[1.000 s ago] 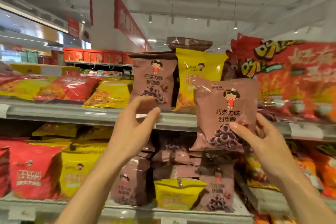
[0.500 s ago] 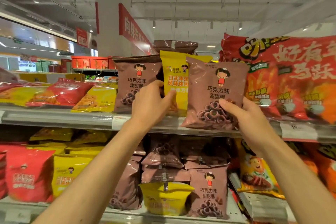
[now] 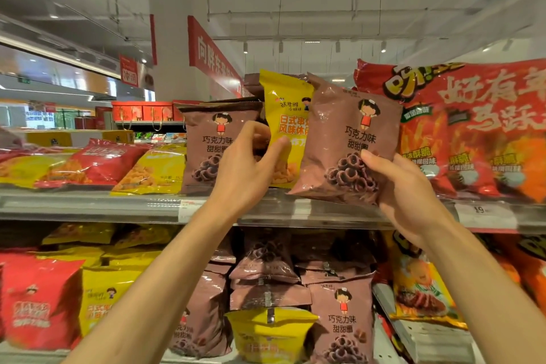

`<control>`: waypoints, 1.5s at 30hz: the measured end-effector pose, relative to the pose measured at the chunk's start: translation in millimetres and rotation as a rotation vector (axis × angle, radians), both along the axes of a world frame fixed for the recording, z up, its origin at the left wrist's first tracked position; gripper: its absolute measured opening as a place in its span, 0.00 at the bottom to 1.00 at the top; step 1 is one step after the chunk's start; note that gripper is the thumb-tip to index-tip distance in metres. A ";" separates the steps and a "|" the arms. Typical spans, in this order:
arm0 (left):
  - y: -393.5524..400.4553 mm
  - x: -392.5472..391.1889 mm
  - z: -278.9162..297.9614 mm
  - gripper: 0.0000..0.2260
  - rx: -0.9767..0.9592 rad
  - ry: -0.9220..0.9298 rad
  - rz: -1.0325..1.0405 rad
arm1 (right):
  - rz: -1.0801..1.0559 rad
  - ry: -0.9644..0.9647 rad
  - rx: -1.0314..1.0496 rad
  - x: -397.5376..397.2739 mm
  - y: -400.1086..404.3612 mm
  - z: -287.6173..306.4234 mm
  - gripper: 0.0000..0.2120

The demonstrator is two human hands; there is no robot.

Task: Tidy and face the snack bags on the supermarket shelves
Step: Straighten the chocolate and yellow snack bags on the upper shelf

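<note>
On the upper shelf [image 3: 88, 207] I see a standing brown bag [image 3: 206, 145], front out, printed 巧克力味 甜甜圈 under a cartoon girl in red. My left hand [image 3: 242, 168] sits at its right edge, fingers curled onto it, thumb reaching toward the yellow bag [image 3: 283, 115] just behind, which reads 日式. My right hand [image 3: 401, 195] grips a second brown bag [image 3: 345, 142] by its lower right corner, thumb on the front; it tilts left, its base over the shelf lip, chocolate rings pictured. Beside it, big red bags [image 3: 472, 127]; a price tag [image 3: 481, 211] shows 19.
</note>
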State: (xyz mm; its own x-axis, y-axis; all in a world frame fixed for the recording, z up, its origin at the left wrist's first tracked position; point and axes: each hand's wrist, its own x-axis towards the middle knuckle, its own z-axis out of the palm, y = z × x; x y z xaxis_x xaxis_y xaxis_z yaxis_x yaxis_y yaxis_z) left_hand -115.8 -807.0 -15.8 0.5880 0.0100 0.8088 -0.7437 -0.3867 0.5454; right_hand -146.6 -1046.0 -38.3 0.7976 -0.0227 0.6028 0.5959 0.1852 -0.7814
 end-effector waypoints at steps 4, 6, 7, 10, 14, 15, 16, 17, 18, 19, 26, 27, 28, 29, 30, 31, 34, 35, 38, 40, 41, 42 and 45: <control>6.6 -7.9 -0.8 0.14 -0.118 0.071 -0.201 | 0.033 -0.029 -0.004 -1.9 11.7 6.6 0.18; 13.1 -10.7 1.9 0.15 -0.186 0.040 -0.187 | 0.047 -0.031 -0.024 -1.7 20.0 9.4 0.18; 17.4 -11.4 3.5 0.15 -0.226 0.025 -0.175 | 0.055 -0.035 -0.035 -1.7 23.9 10.7 0.17; 36.6 -12.7 4.3 0.14 -0.305 0.000 -0.135 | 0.051 -0.055 -0.036 -0.3 30.1 14.6 0.14; 68.3 -19.8 -5.6 0.15 -0.343 -0.025 -0.095 | -0.134 -0.055 -0.047 9.5 29.9 18.1 0.12; 74.0 -21.9 -8.7 0.15 -0.355 -0.027 -0.093 | -0.204 -0.061 -0.078 13.1 30.6 17.9 0.11; 78.6 -23.8 -11.1 0.16 -0.365 -0.029 -0.089 | -0.273 -0.071 -0.114 16.7 32.1 17.3 0.09; 82.9 -25.4 -13.3 0.16 -0.369 -0.032 -0.082 | -0.340 -0.082 -0.151 20.3 34.4 16.7 0.08; 86.9 -26.6 -15.0 0.17 -0.371 -0.037 -0.074 | -0.400 -0.091 -0.184 23.4 37.8 16.5 0.08; 91.4 -27.1 -16.4 0.17 -0.373 -0.042 -0.066 | -0.453 -0.100 -0.212 26.8 41.5 16.8 0.08; 107.9 -23.5 -25.8 0.21 -0.339 -0.030 -0.027 | -0.654 -0.088 -0.488 40.7 69.8 9.2 0.13; 108.4 -22.7 -28.1 0.22 -0.325 -0.028 -0.017 | -0.676 -0.083 -0.510 41.1 70.8 7.0 0.14; 108.3 -22.1 -30.3 0.23 -0.313 -0.022 -0.006 | -0.699 -0.076 -0.533 40.7 71.4 5.5 0.14; 108.2 -21.0 -32.2 0.24 -0.304 -0.018 0.002 | -0.722 -0.065 -0.561 39.9 71.2 4.8 0.14; 107.2 -20.4 -33.8 0.24 -0.299 -0.016 0.004 | -0.741 -0.055 -0.589 38.6 70.6 4.4 0.15; 105.5 -20.0 -35.3 0.23 -0.296 -0.015 -0.001 | -0.752 -0.043 -0.611 37.5 69.6 4.3 0.15; 99.4 -21.0 -39.9 0.18 -0.305 -0.010 -0.040 | -0.745 -0.028 -0.631 33.1 65.0 3.2 0.18; 98.6 -21.6 -42.1 0.17 -0.310 -0.006 -0.052 | -0.731 -0.030 -0.610 31.0 62.9 2.3 0.19; 98.4 -23.0 -49.8 0.18 -0.314 0.008 -0.072 | -0.725 -0.040 -0.483 19.5 57.6 0.4 0.25; 99.3 -26.1 -55.7 0.20 -0.319 0.016 -0.069 | -0.731 -0.067 -0.399 10.7 53.1 -3.8 0.25; 100.4 -28.3 -59.0 0.20 -0.324 0.023 -0.064 | -0.738 -0.087 -0.371 5.4 51.1 -7.5 0.23; 101.9 -30.4 -62.7 0.21 -0.324 0.026 -0.053 | -0.747 -0.105 -0.352 -0.8 49.9 -12.1 0.21; 109.0 -36.9 -75.9 0.24 -0.331 0.057 0.001 | -0.699 -0.118 -0.307 -17.4 49.7 -32.3 0.13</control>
State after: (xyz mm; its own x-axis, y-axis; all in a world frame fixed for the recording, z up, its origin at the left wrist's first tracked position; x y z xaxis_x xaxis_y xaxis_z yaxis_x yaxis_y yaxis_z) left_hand -152.7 -698.1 -91.8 0.6317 0.2674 0.7276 -0.7083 -0.1824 0.6820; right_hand -164.0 -996.3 -70.7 0.5897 -0.3157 0.7434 0.5772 -0.4791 -0.6613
